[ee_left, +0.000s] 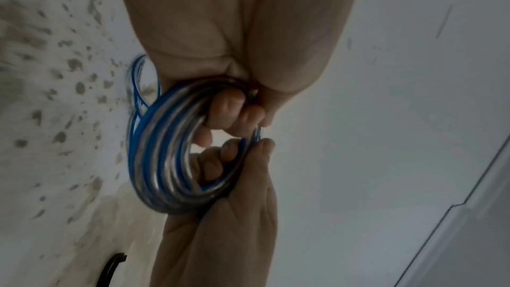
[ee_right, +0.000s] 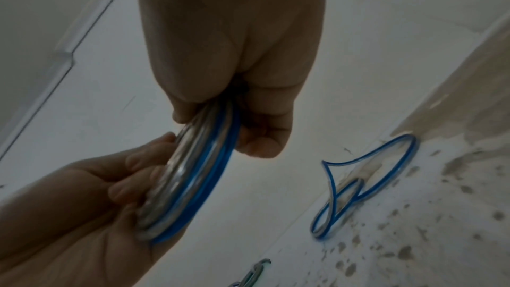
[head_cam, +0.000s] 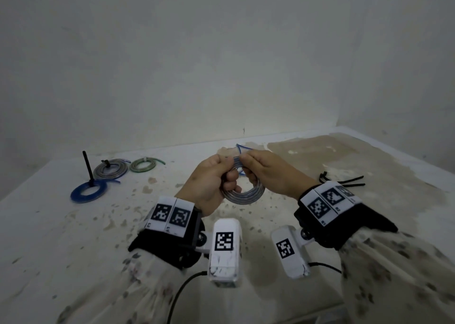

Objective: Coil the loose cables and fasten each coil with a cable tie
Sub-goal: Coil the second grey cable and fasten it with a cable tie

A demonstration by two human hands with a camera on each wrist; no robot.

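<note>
A coil of clear and blue cable [head_cam: 248, 193] hangs above the middle of the table [head_cam: 61, 225], held upright between both hands. My left hand [head_cam: 216, 173] grips its top left, with the fingers curled through the ring [ee_left: 231, 108]. My right hand [head_cam: 261, 168] pinches the top right of the coil [ee_right: 193, 171]. A loose stretch of the same blue-edged cable [ee_right: 372, 182] lies looped on the table behind the hands [head_cam: 242, 148]. Its join to the coil is hidden. No tie shows on the held coil.
At the far left lie three coils: a grey one with a black tie [head_cam: 110, 169], a green one [head_cam: 142, 164], and a blue one [head_cam: 88, 191] whose black tie [head_cam: 87, 166] stands upright. Loose black cable ties [head_cam: 344, 180] lie at the right. Walls close the back and right.
</note>
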